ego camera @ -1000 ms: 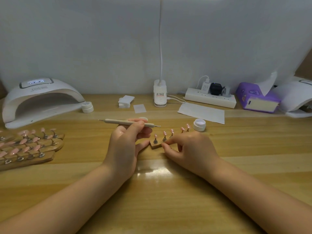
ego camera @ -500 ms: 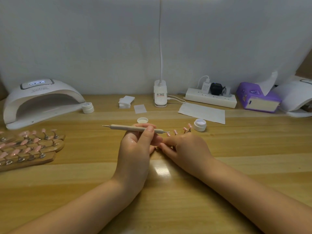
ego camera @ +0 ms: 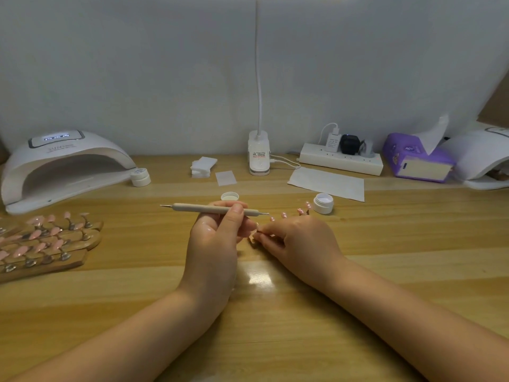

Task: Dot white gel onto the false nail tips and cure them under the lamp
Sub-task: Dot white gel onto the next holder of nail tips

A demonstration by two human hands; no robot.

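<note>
My left hand (ego camera: 213, 244) grips a beige dotting pen (ego camera: 212, 208) held level, its metal tip pointing right over the pink nail tips (ego camera: 283, 215). Those tips stand on a small wooden holder (ego camera: 252, 241), mostly hidden behind my right hand (ego camera: 297, 244), whose fingertips pinch the holder's left end. An open jar of white gel (ego camera: 323, 203) sits just right of the tips, and its lid (ego camera: 230, 196) lies behind the pen. The white curing lamp (ego camera: 63, 166) stands at the far left with its display lit.
Several wooden holders with pink nail tips (ego camera: 46, 244) lie at the left. A closed gel jar (ego camera: 140, 177), pads (ego camera: 203, 166), desk lamp base (ego camera: 259, 157), paper sheet (ego camera: 327, 183), power strip (ego camera: 341, 161), purple tissue pack (ego camera: 418, 158) and a second lamp (ego camera: 484, 158) line the back.
My left hand has moved right with the pen, bringing its tip over the nail tips. My right hand has shifted to pinch the holder's left end.
</note>
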